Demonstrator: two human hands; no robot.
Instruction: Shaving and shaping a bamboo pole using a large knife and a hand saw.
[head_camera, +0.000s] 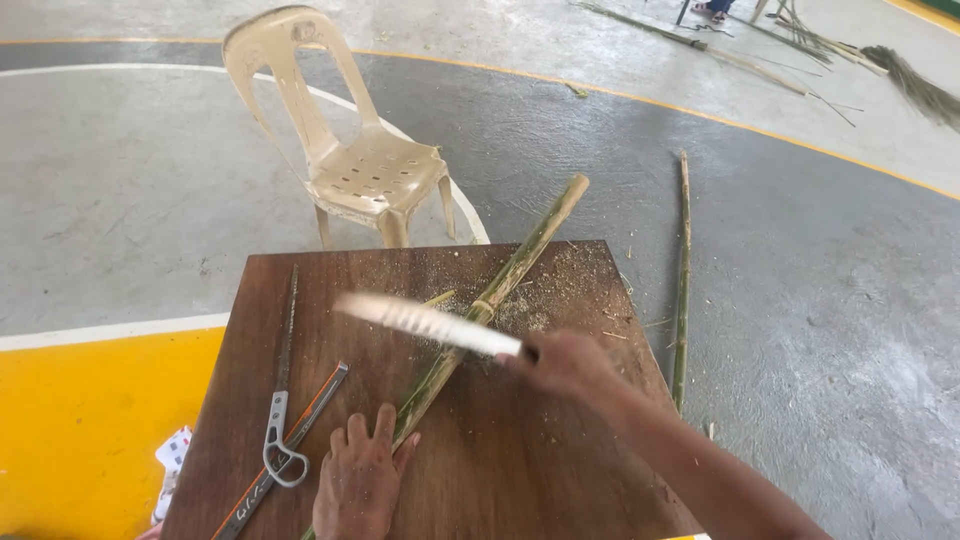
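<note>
The left hand (357, 480) lies flat, fingers spread, pressing a green bamboo pole (490, 300) that lies diagonally across the wooden desk (520, 470). The right hand (565, 365) is closed around a blurred white-bladed knife (425, 322) over the pole. A hacksaw (283, 400) lies left.

Table (500, 480): bamboo stalk (487, 300) runs diagonally across the top, splitting it. Left half blocked by hacksaw (283, 385) and orange-edged strip (285, 450) lying side by side; open wood between them and stalk. Right half bare beyond right hand (565, 362) with knife (430, 322), blade over stalk. Chair (345, 140) stands beyond far edge
</note>
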